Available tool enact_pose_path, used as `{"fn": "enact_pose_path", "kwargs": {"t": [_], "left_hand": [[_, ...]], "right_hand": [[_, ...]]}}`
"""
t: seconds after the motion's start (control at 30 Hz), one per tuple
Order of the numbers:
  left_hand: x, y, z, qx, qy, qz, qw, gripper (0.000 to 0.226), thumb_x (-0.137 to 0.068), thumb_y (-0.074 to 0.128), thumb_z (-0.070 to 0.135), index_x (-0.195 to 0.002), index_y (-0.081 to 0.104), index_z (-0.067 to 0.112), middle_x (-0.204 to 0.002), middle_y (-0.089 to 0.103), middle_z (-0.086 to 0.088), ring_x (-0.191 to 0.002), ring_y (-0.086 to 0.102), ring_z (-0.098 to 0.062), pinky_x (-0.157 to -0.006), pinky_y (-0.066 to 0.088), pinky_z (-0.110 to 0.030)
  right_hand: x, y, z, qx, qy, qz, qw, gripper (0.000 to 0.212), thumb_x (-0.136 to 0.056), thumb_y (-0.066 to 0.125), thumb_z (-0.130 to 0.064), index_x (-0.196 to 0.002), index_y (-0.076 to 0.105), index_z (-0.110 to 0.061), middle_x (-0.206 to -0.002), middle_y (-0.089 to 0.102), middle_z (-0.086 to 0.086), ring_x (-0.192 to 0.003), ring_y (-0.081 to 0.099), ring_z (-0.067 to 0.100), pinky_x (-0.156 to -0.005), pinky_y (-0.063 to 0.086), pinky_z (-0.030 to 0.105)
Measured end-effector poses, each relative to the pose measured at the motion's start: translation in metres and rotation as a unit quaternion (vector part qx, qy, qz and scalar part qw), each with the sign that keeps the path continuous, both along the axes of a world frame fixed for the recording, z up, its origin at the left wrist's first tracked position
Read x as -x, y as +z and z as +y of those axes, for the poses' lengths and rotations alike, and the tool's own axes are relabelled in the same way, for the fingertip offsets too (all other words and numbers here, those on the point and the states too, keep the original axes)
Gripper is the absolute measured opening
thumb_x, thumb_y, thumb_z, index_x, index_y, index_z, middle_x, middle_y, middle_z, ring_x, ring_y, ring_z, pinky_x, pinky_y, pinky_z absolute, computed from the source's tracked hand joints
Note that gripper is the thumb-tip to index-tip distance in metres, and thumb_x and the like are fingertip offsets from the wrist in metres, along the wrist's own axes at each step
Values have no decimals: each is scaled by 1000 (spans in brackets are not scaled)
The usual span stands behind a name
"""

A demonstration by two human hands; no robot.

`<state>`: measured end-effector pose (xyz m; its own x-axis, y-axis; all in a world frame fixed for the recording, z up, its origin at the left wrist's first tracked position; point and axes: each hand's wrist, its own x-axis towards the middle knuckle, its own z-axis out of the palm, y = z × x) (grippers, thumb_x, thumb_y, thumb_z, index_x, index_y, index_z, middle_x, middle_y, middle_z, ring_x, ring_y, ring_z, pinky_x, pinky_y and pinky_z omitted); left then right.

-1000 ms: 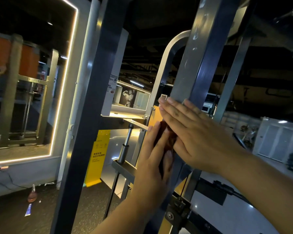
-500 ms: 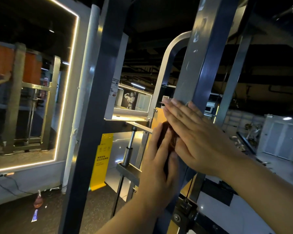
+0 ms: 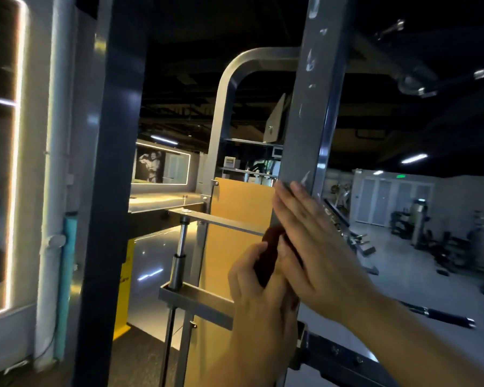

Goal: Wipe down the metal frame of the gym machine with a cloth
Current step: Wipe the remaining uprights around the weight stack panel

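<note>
Cloth (image 3: 268, 254), dark red and bunched, lies against the grey upright of the metal frame (image 3: 309, 113), between my hands: I see my left hand (image 3: 259, 291) curled round it, my right hand (image 3: 316, 247) flat, fingers straight, pressing the upright

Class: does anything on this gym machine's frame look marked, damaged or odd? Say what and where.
Pale smears run up the grey upright post above the right hand; they break its otherwise even finish. Dirt or scratches, I cannot tell.

Bodybuilder poster (image 3: 151, 166) behind; yellow sign (image 3: 125, 289) below; white doors (image 3: 386, 202) far right
</note>
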<state>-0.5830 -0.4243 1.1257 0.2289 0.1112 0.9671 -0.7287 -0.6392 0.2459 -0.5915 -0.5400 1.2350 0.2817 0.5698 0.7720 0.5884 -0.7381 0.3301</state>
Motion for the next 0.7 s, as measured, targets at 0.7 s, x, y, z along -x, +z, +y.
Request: {"fn": "enact_pose_path", "kwargs": {"t": [0.7], "left_hand": [[21,104,54,210,-482,177,832,55,-101,44,-11,-129,68,29,-122,72,19,-118,63,4,-92,53,-13]], "right_hand": [[1,-18,52,-155,-241,-82,955,74,-105,32,-44,-163,8,-6,-172,2,13,-159,4,31,-124,24,50]]}}
